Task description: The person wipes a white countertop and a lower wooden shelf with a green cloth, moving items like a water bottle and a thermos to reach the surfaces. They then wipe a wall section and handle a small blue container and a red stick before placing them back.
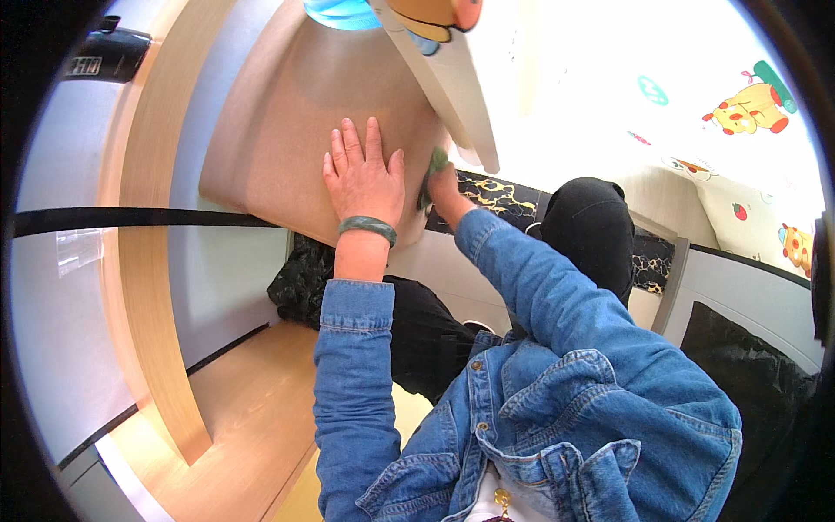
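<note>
My left hand (367, 176) lies flat, fingers spread, on the smooth tan top of a box-like piece (293, 124), perhaps a cabinet or a stool. It holds nothing, and a dark green bangle (367, 228) circles the wrist. At the right edge of that piece, my right hand (446, 190) is closed around a green cloth or pad (438, 160). Most of the pad is covered by the fingers, so its exact kind is unclear. A dark strip shows beside the hand, against the side of the tan piece.
A light-blue clear plastic container (342, 13) stands at the tan top's far end. Beside it rises a pale panel (450, 85). A black plastic bag (303, 280) sits below, left. Wooden framing (150, 196) runs along the left; cartoon-printed white material (685, 111) covers the right.
</note>
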### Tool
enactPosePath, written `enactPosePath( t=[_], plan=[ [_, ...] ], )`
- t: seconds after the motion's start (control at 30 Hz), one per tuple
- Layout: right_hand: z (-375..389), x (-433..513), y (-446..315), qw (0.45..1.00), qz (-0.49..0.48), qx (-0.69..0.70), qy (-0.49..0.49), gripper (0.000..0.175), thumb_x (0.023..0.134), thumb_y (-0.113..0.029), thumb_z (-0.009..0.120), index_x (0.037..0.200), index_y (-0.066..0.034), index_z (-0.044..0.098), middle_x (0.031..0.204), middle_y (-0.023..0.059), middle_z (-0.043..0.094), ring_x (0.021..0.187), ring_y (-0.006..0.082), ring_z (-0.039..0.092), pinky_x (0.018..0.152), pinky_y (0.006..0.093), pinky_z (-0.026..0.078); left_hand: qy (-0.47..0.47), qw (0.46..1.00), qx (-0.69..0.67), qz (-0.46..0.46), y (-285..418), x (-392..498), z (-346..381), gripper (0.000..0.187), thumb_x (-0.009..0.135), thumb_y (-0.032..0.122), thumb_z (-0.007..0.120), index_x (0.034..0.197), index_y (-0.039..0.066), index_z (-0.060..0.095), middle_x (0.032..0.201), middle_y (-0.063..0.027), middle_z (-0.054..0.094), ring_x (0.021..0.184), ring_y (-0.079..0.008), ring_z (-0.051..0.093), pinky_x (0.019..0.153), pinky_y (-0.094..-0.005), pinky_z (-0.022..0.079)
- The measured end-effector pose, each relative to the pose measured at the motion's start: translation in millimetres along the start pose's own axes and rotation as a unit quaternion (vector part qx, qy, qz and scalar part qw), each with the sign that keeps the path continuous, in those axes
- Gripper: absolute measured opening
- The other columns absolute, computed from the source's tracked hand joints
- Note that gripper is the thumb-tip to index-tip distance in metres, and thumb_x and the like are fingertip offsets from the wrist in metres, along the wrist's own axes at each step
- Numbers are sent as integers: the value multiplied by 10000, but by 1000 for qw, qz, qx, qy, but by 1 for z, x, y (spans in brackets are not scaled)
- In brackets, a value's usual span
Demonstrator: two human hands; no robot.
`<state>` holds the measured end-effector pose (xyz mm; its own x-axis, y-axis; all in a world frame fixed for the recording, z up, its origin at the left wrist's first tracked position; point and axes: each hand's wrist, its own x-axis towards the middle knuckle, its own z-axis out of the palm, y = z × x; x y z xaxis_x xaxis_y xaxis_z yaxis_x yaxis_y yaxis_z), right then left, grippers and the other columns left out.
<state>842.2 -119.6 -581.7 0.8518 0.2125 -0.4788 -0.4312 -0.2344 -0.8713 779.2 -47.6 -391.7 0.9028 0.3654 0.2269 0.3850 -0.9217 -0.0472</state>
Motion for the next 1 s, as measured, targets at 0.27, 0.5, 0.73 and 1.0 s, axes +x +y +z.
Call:
enactPosePath(
  t=[0.27, 0.5, 0.73, 1.0],
  plan=[
    [4, -61, -24, 988, -112, 104, 38, 460, 865, 27, 431, 1325, 34, 422, 1282, 263, 518, 1228, 405, 486, 1039, 417, 373, -2, 1000, -23, 14, -8, -1, -3, 593, 951, 438, 489, 1467, 164, 386, 1544, -145, 308, 1431, -311, 257, 1149, -466, 197],
    [30, -6, 36, 987, -21, 50, 149, 296, 888, -87, 507, 1154, 43, 507, 1048, 262, 617, 1004, 475, 568, 865, 516, 443, 23, 1000, -18, 8, -26, -33, -12, 584, 920, 402, 558, 1445, 183, 426, 1525, -152, 334, 1408, -344, 291, 1131, -507, 215],
    [58, 10, 142, 929, 276, 244, 26, 300, 973, -346, 494, 1121, -110, 604, 1065, 62, 661, 957, 245, 628, 812, 354, 480, 48, 999, -11, -4, -24, -35, -11, 572, 914, 387, 570, 1437, 194, 443, 1510, -132, 360, 1386, -344, 325, 1121, -507, 239],
    [36, -65, 75, 854, 346, 343, -183, 368, 956, -540, 428, 1027, -245, 636, 956, -8, 689, 793, 142, 656, 644, 328, 526, 72, 996, -53, 0, -28, -37, -10, 526, 931, 338, 546, 1418, 159, 462, 1481, -141, 404, 1378, -341, 343, 1117, -503, 242]
  ],
)
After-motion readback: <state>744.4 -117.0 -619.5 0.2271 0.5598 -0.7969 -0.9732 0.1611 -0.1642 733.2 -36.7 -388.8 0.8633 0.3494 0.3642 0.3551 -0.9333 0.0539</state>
